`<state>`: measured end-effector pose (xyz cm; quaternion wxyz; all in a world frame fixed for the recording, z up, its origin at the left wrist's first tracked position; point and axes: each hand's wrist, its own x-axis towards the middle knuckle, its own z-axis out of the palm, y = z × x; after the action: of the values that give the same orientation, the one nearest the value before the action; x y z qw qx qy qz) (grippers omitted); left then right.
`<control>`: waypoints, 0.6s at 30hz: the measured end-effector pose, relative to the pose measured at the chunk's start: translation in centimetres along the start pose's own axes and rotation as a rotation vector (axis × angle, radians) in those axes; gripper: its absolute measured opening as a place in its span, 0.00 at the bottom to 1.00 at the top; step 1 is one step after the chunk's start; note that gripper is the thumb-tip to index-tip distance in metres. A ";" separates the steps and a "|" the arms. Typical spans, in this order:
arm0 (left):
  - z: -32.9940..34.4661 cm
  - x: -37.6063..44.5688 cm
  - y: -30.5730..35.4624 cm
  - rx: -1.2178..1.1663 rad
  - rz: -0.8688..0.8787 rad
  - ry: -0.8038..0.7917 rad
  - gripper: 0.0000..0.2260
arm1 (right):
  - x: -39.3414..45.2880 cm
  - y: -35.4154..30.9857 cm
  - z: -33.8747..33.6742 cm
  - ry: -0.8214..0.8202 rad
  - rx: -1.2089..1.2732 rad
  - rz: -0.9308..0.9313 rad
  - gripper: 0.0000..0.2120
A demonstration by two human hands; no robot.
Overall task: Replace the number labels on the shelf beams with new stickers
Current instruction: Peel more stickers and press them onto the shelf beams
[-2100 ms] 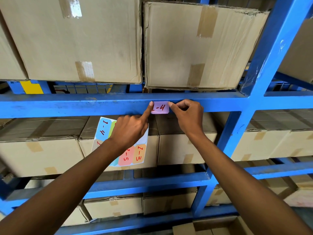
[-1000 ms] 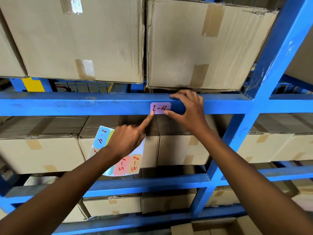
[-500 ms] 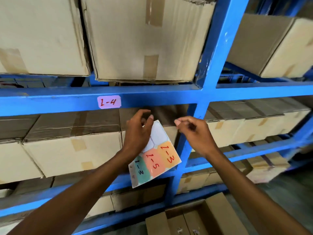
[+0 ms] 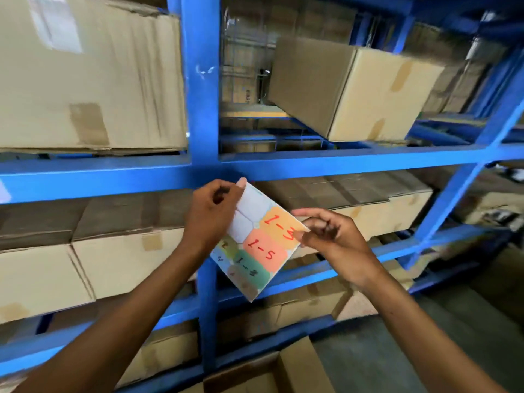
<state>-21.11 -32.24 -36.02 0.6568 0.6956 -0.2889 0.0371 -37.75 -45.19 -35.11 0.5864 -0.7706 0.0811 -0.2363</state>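
My left hand (image 4: 211, 215) grips a white sticker sheet (image 4: 255, 239) by its upper left edge, in front of the blue shelf beam (image 4: 340, 163). The sheet tilts and carries handwritten coloured labels: an orange 1-3 sticker (image 4: 279, 222), a salmon 1-5 sticker (image 4: 262, 252) and a green one below. Several label places at the sheet's top are blank white. My right hand (image 4: 330, 232) pinches the right corner of the sheet at the 1-3 sticker. A sliver of a pale label (image 4: 3, 191) shows on the beam at the far left edge.
A blue upright post (image 4: 201, 80) crosses the beam just above my hands. Large cardboard boxes (image 4: 85, 75) fill the shelves above and below; one angled box (image 4: 354, 89) sits at upper right. An open carton (image 4: 269, 375) stands on the floor below.
Both hands left the pink 1-4 label stuck on the beam. The view swung right, so that label slid to the far left edge. My right hand now pinches the sheet at the 1-3 sticker.
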 end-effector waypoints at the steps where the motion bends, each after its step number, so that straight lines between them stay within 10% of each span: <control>1: 0.5 -0.1 0.9 0.071 0.060 -0.022 0.09 | 0.0 -0.4 -1.3 -0.006 -0.029 -0.016 0.13; 7: 3.7 -1.4 7.0 0.299 0.499 -0.388 0.19 | -0.2 -3.3 -6.0 -0.048 -0.123 -0.085 0.13; 18: 4.9 -0.5 10.3 -0.038 0.333 -0.710 0.07 | -0.5 -7.8 -8.7 -0.054 -0.237 -0.150 0.07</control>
<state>-27.76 -36.37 -27.68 0.5138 0.5964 -0.6077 -0.1051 -43.38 -50.21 -26.10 0.4740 -0.8443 0.0348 -0.2475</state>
